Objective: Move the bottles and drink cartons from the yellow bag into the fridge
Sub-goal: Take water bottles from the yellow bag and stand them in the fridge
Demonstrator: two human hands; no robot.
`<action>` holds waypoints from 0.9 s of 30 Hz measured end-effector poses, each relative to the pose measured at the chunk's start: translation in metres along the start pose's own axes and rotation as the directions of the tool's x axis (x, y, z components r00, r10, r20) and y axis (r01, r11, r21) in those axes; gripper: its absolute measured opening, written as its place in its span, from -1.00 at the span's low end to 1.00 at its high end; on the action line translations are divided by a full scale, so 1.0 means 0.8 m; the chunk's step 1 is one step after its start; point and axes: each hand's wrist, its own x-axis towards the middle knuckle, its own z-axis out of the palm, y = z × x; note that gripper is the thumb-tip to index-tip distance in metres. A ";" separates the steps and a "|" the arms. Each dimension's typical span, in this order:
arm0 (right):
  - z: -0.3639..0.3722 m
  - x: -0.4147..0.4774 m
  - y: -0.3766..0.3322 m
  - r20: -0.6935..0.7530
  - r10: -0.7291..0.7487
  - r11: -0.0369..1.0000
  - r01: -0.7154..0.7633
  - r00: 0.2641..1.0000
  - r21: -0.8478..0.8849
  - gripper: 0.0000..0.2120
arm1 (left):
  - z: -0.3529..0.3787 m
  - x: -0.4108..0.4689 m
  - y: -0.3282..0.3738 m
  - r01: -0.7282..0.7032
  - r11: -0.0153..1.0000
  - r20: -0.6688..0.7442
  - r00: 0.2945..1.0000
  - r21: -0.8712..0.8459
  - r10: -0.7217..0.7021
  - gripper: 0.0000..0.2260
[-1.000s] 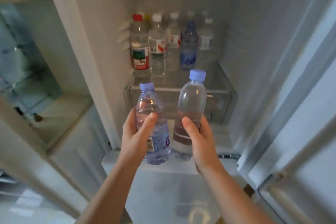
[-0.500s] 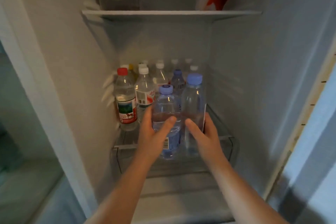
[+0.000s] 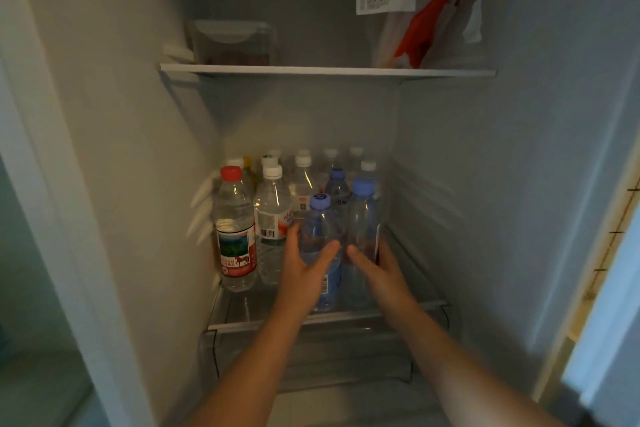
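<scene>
Left hand (image 3: 304, 269) thumb and fingers curl round the small bottle (image 3: 319, 222) and the right hand (image 3: 379, 270) wraps the tall bottle (image 3: 363, 215) the same way, both upright and touching at lower centre, likely so they seat as a pair in front of the stocked bottles (image 3: 303, 180). Bases are at the shelf (image 3: 263, 322) near its front lip; contact can't be told. Free room is a bare strip in front of the red-cap bottle (image 3: 235, 236) and a narrow gap to the right wall (image 3: 467, 184); the bag is not in view.
</scene>
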 end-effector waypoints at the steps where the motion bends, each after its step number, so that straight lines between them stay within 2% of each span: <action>1: -0.001 0.002 0.003 0.002 0.006 1.000 -0.006 1.000 0.000 -0.60 | -0.001 0.002 -0.003 0.011 1.000 0.004 1.000 0.003 -0.011 -0.36; 6: -0.004 0.009 0.016 -0.012 -0.006 1.000 0.006 1.000 -0.029 -0.64 | -0.002 0.002 -0.009 0.007 1.000 0.042 0.999 0.015 -0.007 -0.44; 9: -0.008 0.003 0.027 0.019 -0.009 0.994 0.011 1.000 -0.106 -0.60 | -0.010 -0.007 -0.017 0.007 0.998 0.106 0.994 0.063 -0.014 -0.32; 12: -0.022 -0.003 0.032 0.094 0.035 0.979 -0.015 0.995 -0.204 -0.54 | -0.022 -0.017 -0.030 0.024 0.986 0.134 0.990 0.165 -0.047 -0.29; 14: -0.034 -0.003 0.036 0.088 0.088 0.946 -0.056 0.992 -0.321 -0.55 | -0.030 -0.024 -0.038 0.058 0.961 0.092 0.992 0.270 -0.086 -0.33; 16: -0.044 -0.007 0.040 0.038 0.145 0.904 -0.117 0.989 -0.411 -0.61 | -0.035 -0.034 -0.039 0.094 0.914 0.025 0.993 0.395 -0.113 -0.48; 19: -0.050 -0.013 0.046 -0.024 0.153 0.848 -0.144 0.988 -0.510 -0.69 | -0.037 -0.042 -0.042 0.133 0.852 -0.040 0.991 0.507 -0.131 -0.62; 27: -0.030 -0.001 0.042 -0.043 0.124 0.801 -0.125 0.991 -0.585 -0.74 | -0.027 -0.024 -0.038 0.213 0.798 -0.100 0.977 0.564 -0.189 -0.73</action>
